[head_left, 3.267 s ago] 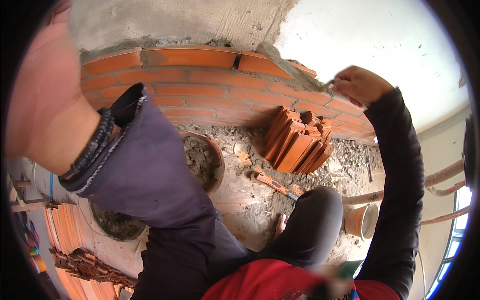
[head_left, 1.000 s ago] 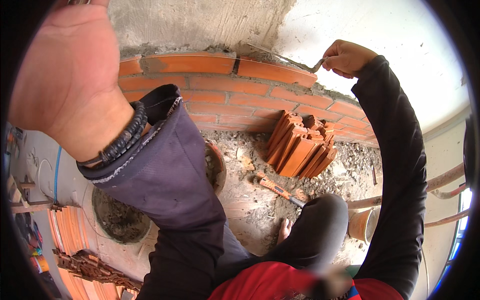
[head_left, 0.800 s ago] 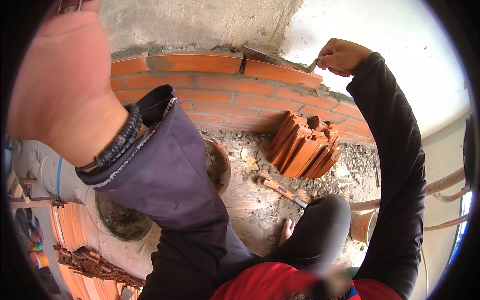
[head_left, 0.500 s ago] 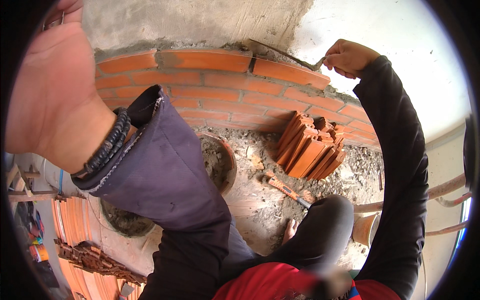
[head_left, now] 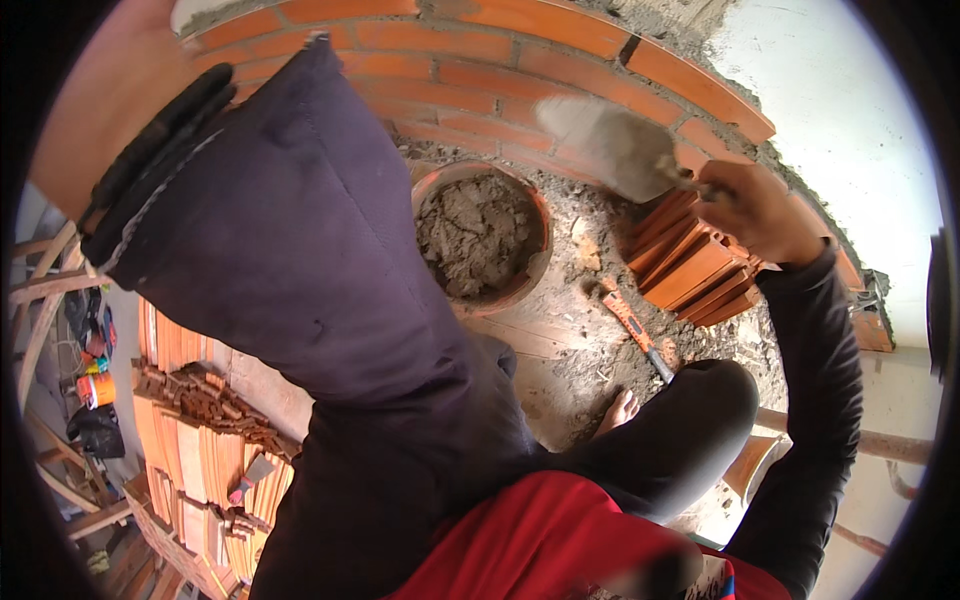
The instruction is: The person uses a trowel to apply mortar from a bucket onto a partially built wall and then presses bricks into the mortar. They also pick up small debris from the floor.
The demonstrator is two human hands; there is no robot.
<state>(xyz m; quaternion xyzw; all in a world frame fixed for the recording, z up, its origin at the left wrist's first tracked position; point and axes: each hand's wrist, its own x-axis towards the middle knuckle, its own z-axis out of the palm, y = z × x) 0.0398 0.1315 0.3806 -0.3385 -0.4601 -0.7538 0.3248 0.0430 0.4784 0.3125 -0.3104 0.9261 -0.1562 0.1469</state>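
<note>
Your right hand [head_left: 762,212] grips the trowel [head_left: 632,160] before the brick wall [head_left: 435,41]. Your left hand [head_left: 115,95] is cropped; grip indeterminable.

Left hand [head_left: 118,88] cut off, trowel [head_left: 622,150] blurred

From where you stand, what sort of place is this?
Probably a building site: there's a brick wall, a round tub of what looks like mortar, and a trowel in the right hand.
</note>
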